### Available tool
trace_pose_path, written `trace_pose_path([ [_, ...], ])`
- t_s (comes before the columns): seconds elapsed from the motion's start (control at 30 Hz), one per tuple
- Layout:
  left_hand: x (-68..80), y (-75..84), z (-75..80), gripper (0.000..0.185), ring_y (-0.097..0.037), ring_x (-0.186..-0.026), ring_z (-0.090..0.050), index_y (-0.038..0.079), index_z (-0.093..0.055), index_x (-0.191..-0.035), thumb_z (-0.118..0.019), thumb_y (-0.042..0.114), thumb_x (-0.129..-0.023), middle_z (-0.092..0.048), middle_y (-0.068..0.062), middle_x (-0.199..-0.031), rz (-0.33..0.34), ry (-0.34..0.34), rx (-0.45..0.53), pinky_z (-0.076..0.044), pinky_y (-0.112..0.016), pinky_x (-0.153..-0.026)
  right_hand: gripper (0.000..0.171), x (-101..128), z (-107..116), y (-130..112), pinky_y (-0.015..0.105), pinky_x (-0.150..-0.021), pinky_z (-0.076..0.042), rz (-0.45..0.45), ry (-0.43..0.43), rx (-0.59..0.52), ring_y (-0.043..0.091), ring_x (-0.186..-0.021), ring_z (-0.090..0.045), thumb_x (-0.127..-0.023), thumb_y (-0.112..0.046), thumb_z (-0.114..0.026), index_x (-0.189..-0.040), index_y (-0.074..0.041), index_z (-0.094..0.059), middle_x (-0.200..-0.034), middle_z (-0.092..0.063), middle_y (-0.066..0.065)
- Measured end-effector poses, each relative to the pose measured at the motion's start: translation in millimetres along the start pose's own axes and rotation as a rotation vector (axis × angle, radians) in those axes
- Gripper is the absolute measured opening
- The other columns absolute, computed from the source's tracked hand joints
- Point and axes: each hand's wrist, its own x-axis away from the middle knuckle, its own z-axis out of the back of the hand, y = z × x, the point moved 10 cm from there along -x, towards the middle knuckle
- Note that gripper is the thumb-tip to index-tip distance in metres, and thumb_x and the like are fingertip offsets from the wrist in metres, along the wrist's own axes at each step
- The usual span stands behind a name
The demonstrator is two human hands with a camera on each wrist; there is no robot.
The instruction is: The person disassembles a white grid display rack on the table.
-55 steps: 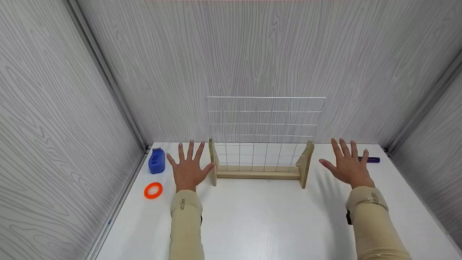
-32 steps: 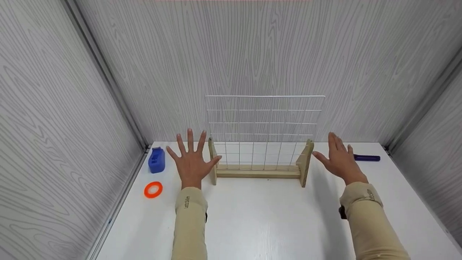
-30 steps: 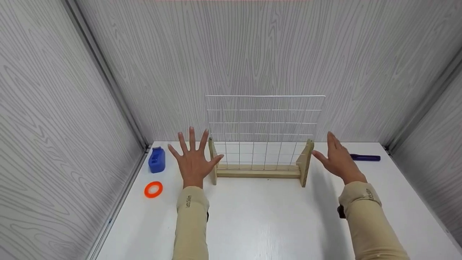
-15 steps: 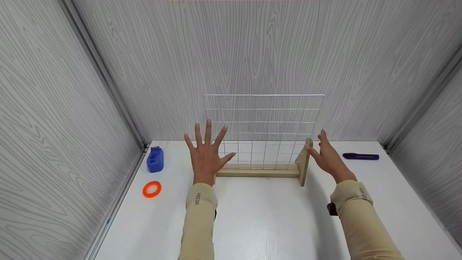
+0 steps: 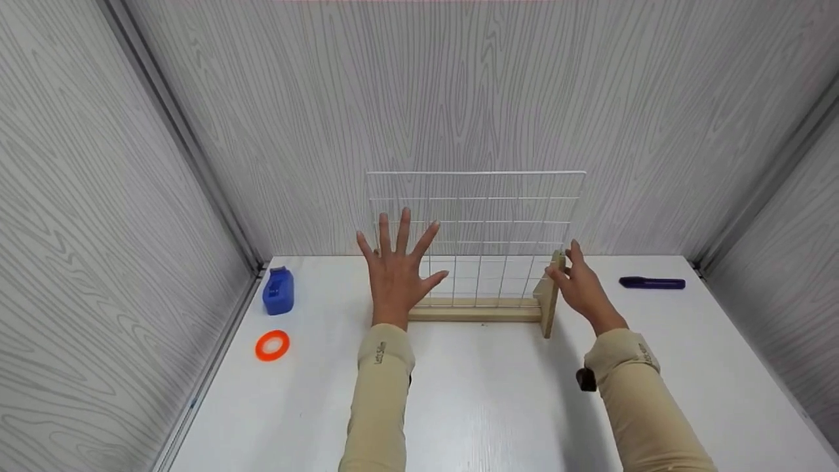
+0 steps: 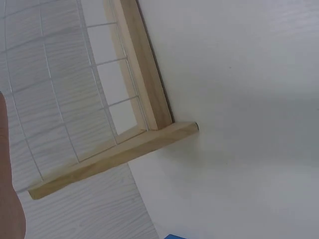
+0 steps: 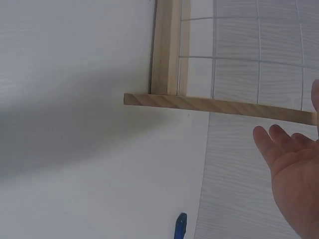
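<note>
A white wire grid rack (image 5: 495,221) stands upright in a wooden stand (image 5: 478,314) at the back of the white table. My left hand (image 5: 396,278), its fingers spread wide, is in front of the stand's left end and hides most of that side piece in the head view. In the left wrist view that wooden side piece (image 6: 114,157) shows whole, with part of the hand (image 6: 9,189) at the edge. My right hand (image 5: 582,288) is beside the right side piece (image 7: 219,105), fingers loosely bent. The right wrist view shows a gap between its fingers and the wood.
At the left of the table are a blue tape dispenser (image 5: 278,292) and a flat orange ring (image 5: 272,345). A slim dark purple object (image 5: 652,283), shaped like a box cutter, lies at the back right. Grey wood-patterned panels (image 5: 459,85) enclose the table.
My left hand has moved right and forward to the rack's left end, fingers still spread. My right hand has moved left to the right side piece, turning and bending its fingers, uncovering the purple object.
</note>
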Motion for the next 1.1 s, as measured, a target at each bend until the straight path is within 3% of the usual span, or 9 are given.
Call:
trace_pose_path([
  [0.27,-10.3,33.8,1.8,0.091,-0.042,-0.158,-0.005,0.054,0.002,-0.158,-0.032,0.093,-0.082,0.003,-0.001,-0.171,-0.038,-0.026,-0.033,-0.008,-0.082,-0.114,0.081,0.2,-5.2,-0.7,0.058,-0.122,-0.027,-0.025,0.008,-0.054,0.048,-0.151,-0.025,-0.110,-0.033,-0.041,-0.160,-0.006,0.017,-0.166,-0.006,0.031],
  [0.5,-12.9,59.4,1.4,0.095,-0.040,-0.158,-0.006,0.054,0.008,-0.157,-0.033,0.093,-0.081,0.016,-0.001,-0.172,-0.069,-0.004,-0.047,-0.012,-0.082,-0.114,0.076,-2.1,-6.5,-1.4,0.060,-0.120,-0.030,-0.016,0.043,0.010,0.051,-0.148,-0.029,-0.110,-0.035,-0.037,-0.161,-0.002,0.009,-0.163,-0.015,0.035],
  [0.7,-18.4,81.2,1.5,0.094,-0.041,-0.157,-0.008,0.054,0.008,-0.157,-0.034,0.092,-0.082,0.008,0.000,-0.172,-0.089,-0.001,-0.042,-0.013,-0.081,-0.114,0.066,-3.3,-5.7,-1.0,0.060,-0.119,-0.033,-0.014,0.073,0.042,0.050,-0.146,-0.033,-0.112,-0.026,-0.034,-0.161,0.001,0.001,-0.162,-0.021,0.035],
  [0.9,-24.8,105.2,-1.5,0.099,-0.042,-0.158,-0.005,0.053,0.015,-0.156,-0.036,0.093,-0.081,0.012,-0.001,-0.172,-0.115,-0.016,-0.030,-0.013,-0.081,-0.113,0.061,-2.1,-0.6,-2.9,0.058,-0.120,-0.031,-0.019,0.110,0.068,0.048,-0.147,-0.031,-0.112,-0.021,-0.031,-0.161,0.003,-0.004,-0.160,-0.025,0.035],
  [1.1,-29.7,114.7,-5.6,0.101,-0.045,-0.157,-0.007,0.055,0.011,-0.156,-0.042,0.092,-0.079,0.013,-0.002,-0.172,-0.095,-0.030,-0.060,-0.016,-0.082,-0.112,0.056,-1.5,-2.7,-6.2,0.057,-0.122,-0.029,-0.028,0.136,0.077,0.048,-0.148,-0.031,-0.111,-0.013,-0.029,-0.160,0.006,-0.010,-0.159,-0.027,0.036],
])
